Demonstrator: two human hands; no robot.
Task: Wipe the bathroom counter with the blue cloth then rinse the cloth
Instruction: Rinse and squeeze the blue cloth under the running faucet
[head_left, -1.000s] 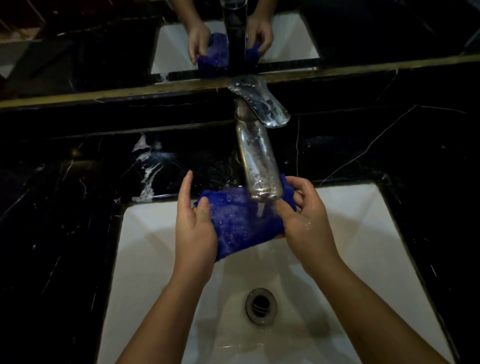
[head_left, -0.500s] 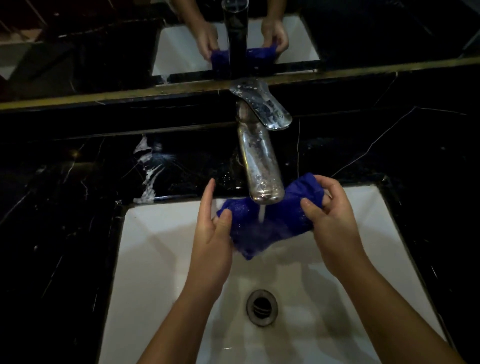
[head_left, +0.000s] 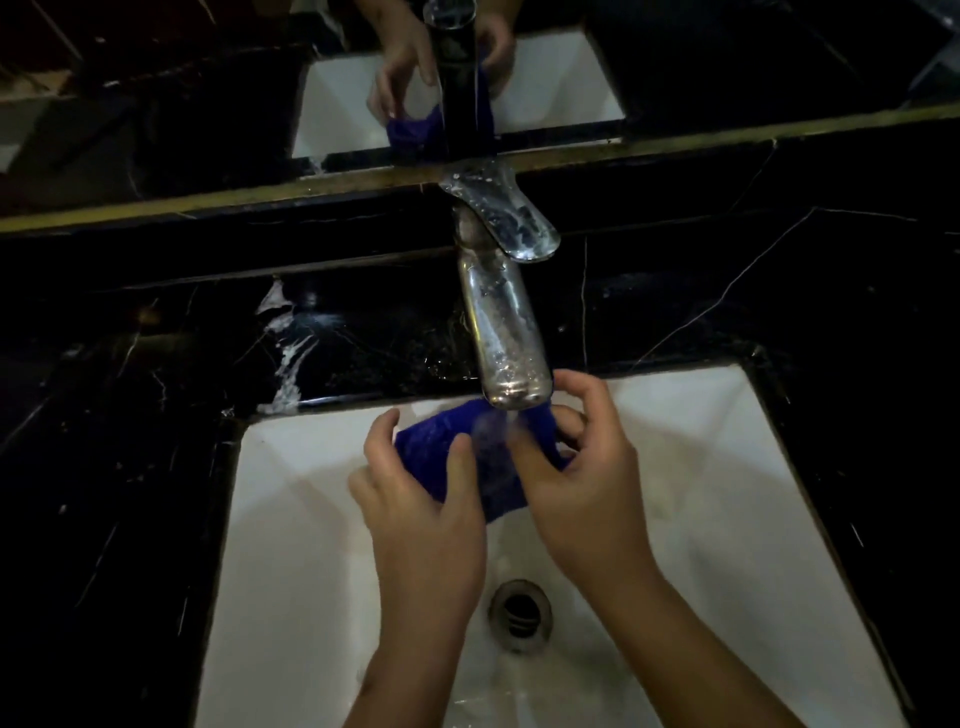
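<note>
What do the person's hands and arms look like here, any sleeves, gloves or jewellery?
Both the left hand and the right hand are bare, with no gloves. The forearms are uncovered as far as the frame shows, with no sleeves. No rings, watch or bracelets are visible in the dim light.

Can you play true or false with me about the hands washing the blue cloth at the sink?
1. Both hands hold the blue cloth. True: the left hand and the right hand grip it.
2. The cloth is lying on the black counter. False: it is held over the white sink, under the tap.
3. Water is running from the tap. True.
4. The drain is covered by the cloth. False: it is open to view, below the hands.
5. The cloth is red. False: it is blue.
</note>
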